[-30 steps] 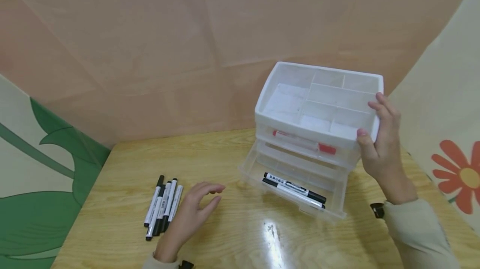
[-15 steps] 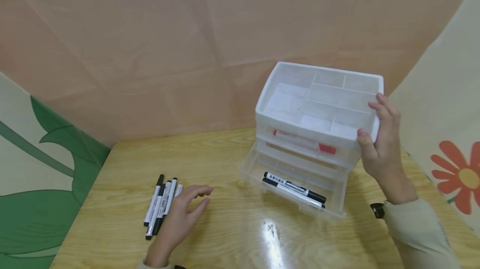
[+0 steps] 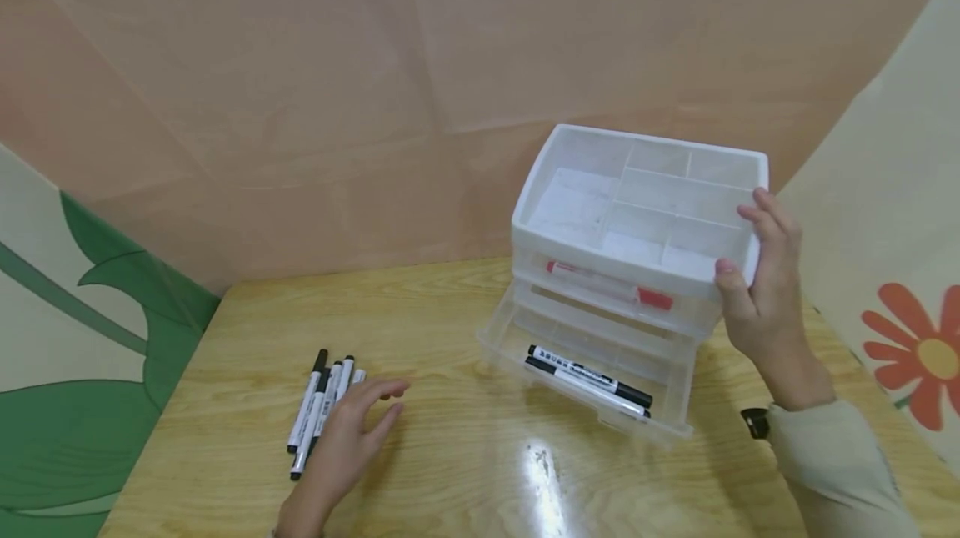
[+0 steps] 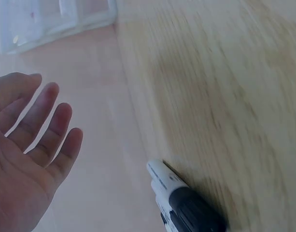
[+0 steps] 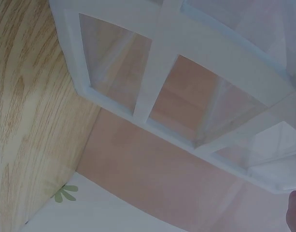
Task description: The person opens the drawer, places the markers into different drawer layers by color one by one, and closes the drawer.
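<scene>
My right hand (image 3: 768, 296) grips the right rim of a white plastic drawer organizer (image 3: 615, 250), thumb at the front and fingers over the side. Its lower clear drawer (image 3: 517, 346) is pulled out and holds two black-capped markers (image 3: 588, 375). A red-capped marker (image 3: 607, 284) shows through the upper drawer's front. My left hand (image 3: 341, 442) holds nothing; its fingers are loosely bent, over the right side of a bunch of black-and-white markers (image 3: 306, 421) that it partly hides. In the left wrist view the markers (image 4: 186, 208) lie below the hand (image 4: 32, 145), apart from the fingers.
The organizer's top tray (image 3: 577, 196) is split into several compartments. Wooden tabletop (image 3: 450, 488) lies between the marker bunch and the drawer. A draped pinkish cloth (image 3: 337, 104) rises behind the table, with flower-printed panels (image 3: 900, 338) at both sides.
My left hand has moved left and slightly down, over the bunch, hiding more of its right-hand markers. My right hand and the organizer stay in place.
</scene>
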`<state>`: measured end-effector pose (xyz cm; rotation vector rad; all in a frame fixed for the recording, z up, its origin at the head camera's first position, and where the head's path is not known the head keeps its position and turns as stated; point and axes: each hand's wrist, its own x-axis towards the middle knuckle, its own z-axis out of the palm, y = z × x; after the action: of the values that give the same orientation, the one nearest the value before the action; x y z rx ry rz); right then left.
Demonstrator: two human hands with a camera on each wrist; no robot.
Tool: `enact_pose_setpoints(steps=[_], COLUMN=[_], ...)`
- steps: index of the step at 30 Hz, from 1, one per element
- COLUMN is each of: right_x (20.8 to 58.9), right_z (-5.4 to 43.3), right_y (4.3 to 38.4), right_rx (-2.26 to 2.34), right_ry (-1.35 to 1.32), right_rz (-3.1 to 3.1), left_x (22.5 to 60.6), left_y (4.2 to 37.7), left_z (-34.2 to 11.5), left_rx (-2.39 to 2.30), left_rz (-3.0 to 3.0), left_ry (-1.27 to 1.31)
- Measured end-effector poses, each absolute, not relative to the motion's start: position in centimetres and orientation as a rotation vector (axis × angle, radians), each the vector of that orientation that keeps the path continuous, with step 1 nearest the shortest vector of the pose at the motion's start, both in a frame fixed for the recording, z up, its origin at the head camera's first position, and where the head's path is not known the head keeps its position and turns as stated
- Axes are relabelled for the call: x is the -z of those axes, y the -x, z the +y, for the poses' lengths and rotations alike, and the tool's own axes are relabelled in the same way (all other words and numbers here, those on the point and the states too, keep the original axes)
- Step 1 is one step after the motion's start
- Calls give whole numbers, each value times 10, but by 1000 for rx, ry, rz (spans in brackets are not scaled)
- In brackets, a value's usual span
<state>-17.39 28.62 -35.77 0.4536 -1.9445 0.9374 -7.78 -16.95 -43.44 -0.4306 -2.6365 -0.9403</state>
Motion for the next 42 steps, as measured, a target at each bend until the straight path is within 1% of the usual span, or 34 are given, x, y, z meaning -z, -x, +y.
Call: enact_pose_setpoints(steps=[7, 32, 37, 42], right_x=[358, 358, 358, 358], right_z=[287, 291, 292, 292], right_y=[174, 173, 173, 173], right_rx=[-946, -964, -961, -957], right_ry=[-450, -444, -441, -440], right_rz=[-1938, -1950, -1960, -1951], left_x=[438, 449, 447, 444], left_y=[77, 70, 69, 68], left_z=[-178, -197, -199, -202], left_rx=[854, 890, 900, 956], left_rz=[-2560, -2607, -2707, -2850], left_ry=[447, 386, 294, 145])
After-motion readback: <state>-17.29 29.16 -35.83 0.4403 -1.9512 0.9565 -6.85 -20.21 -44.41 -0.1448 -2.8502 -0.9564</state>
